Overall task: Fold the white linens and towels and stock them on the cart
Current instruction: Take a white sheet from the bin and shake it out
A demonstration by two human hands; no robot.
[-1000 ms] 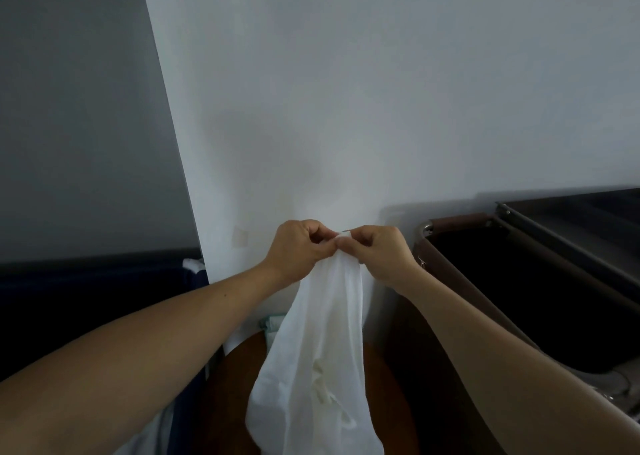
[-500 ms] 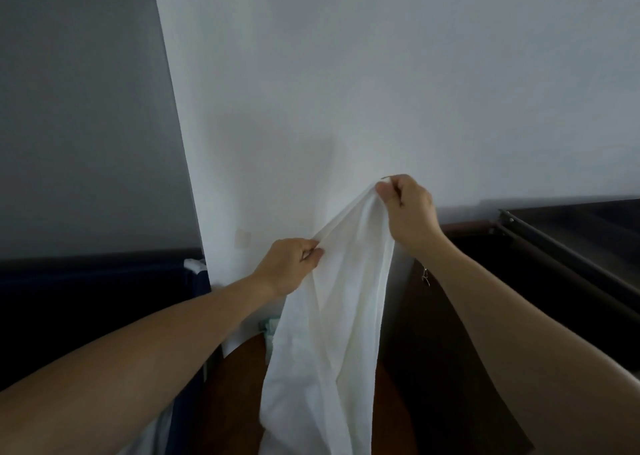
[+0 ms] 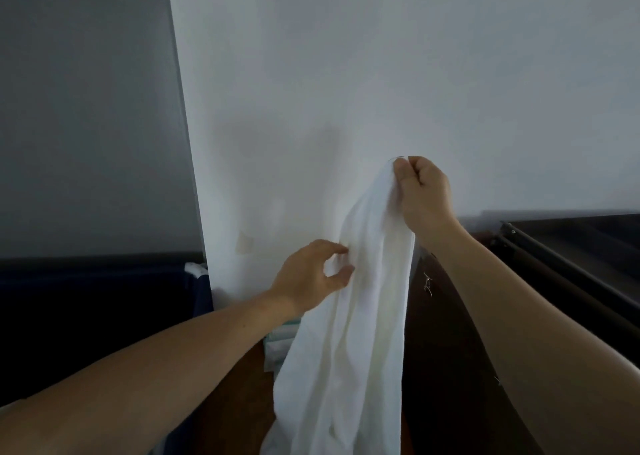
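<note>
Our right hand [image 3: 424, 195] is raised against the white wall [image 3: 346, 74], fingers curled into a loose fist, thumb and forefinger pinching the top corner of the white linen [image 3: 349, 333]. The cloth hangs straight down from that pinch in long soft folds, widening as it falls and running out of the bottom edge of the view; its lower end is not visible. Our left hand [image 3: 311, 276] sits lower and to the left, at the cloth's left edge. Its thumb and forefinger are bent into an open ring, their tips apart and lying against the fabric, and we cannot tell whether they have hold of it. The two hands are well apart along the same side of the cloth, the right one above, the left one below, and the linen's bulk hangs beneath both. Behind the left wrist, a folded pale item with a green edge [image 3: 278, 344] lies on a brown surface [image 3: 242, 413]. To the right stands a dark metal-framed unit [image 3: 540, 247], just beside the right forearm. To the left, a dark blue bin [image 3: 104, 316] stands under a grey wall [image 3: 86, 108], with a scrap of white cloth [image 3: 195, 268] at its corner.
</note>
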